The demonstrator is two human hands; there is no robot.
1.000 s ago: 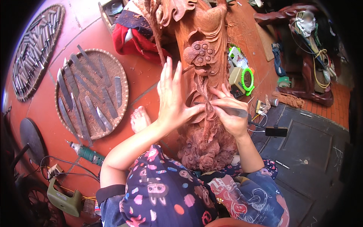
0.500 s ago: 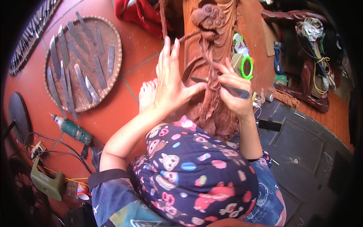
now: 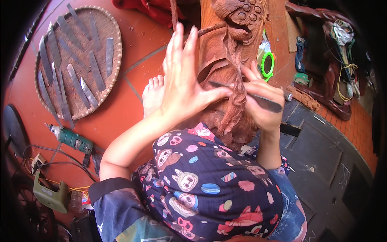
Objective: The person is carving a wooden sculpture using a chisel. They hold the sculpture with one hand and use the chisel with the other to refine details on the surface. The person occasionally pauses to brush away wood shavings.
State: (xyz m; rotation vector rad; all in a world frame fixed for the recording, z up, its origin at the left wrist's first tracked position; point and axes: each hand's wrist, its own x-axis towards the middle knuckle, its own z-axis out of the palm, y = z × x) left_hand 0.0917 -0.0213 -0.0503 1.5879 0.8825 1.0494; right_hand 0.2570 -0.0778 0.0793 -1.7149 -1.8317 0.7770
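Note:
A reddish-brown wood carving (image 3: 231,117) stands before me, with a twisted upright stem and a seed-pod shape (image 3: 242,16) at its top. In my right hand (image 3: 260,90) is a dark, flat carving knife (image 3: 266,103). Its narrow tip shows on the left side of the stem, while the middle is hidden by the stem and fingers. My left hand (image 3: 179,82) has its fingers stretched upward and apart. The left thumb reaches across to the stem near the knife tip; whether it presses on the blade cannot be made out.
On the red tiles to the left lies a round woven tray (image 3: 117,76) of several flat blades. Nearer are a green power drill (image 3: 72,139), cables and an olive-green housing (image 3: 52,195). A dark panel (image 3: 318,157) lies right; dark wooden furniture (image 3: 322,72) stands beyond.
My view has shifted closer to the carving, so the tray and drill sit further left in the picture. Both hands keep nearly the same pose at the stem.

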